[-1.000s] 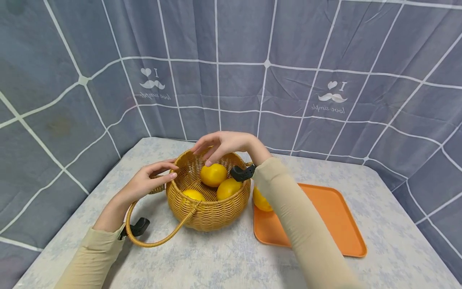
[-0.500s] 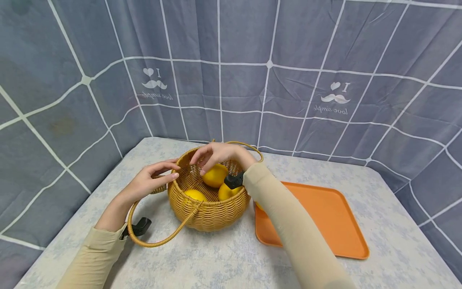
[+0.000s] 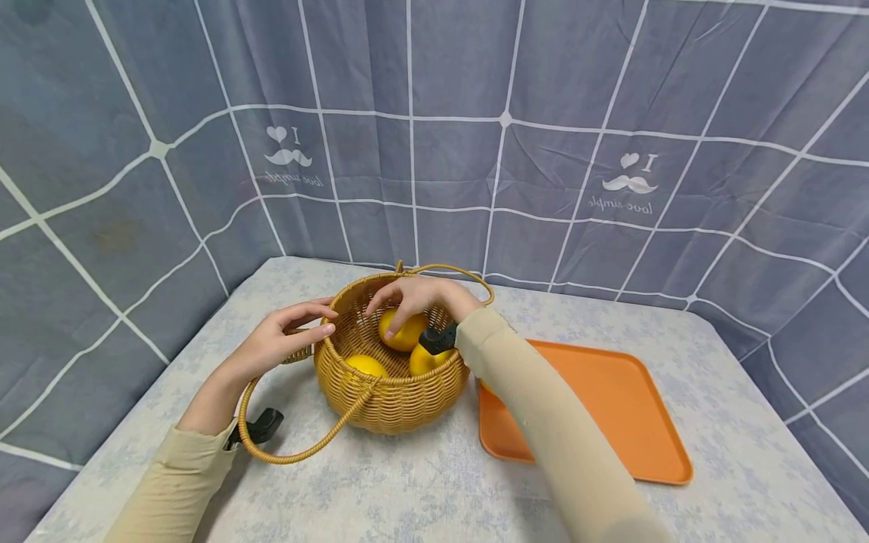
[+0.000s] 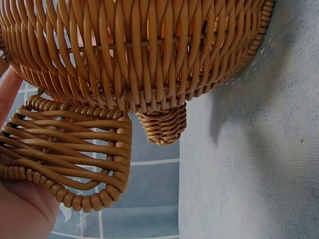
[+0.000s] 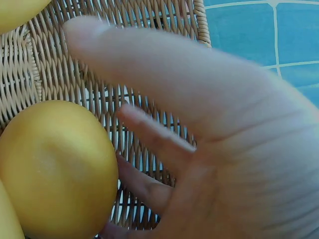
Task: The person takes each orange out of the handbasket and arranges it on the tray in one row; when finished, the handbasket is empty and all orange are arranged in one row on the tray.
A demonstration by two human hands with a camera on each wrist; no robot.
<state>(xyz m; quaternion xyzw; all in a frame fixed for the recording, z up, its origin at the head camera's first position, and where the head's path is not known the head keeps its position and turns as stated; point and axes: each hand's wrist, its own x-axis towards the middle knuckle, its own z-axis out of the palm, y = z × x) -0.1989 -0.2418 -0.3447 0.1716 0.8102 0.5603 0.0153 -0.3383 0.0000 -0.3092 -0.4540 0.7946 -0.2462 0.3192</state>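
"Where is the yellow fruit (image 3: 413, 332) seen?"
"Inside the wicker basket (image 3: 390, 407), toward its far wall; two more fruits (image 3: 365, 366) are set nearer the basket's front."
"And the right hand (image 3: 416, 296)?"
"It is lowered into the basket, its grip spread beside the fruit."
"The left hand (image 3: 274, 339)?"
"Its grip is rested, loosely spread, on the basket's left rim."
"Beyond?"
"An orange tray (image 3: 618, 400) is placed on the desk (image 3: 407, 490), right of the basket."

A pale table (image 3: 421, 490) patterned in faint blue spans the lower part of the head view, bearing a wicker basket (image 3: 387, 403) just below the frame's centre and a flat orange tray (image 3: 624, 400) at lower right.
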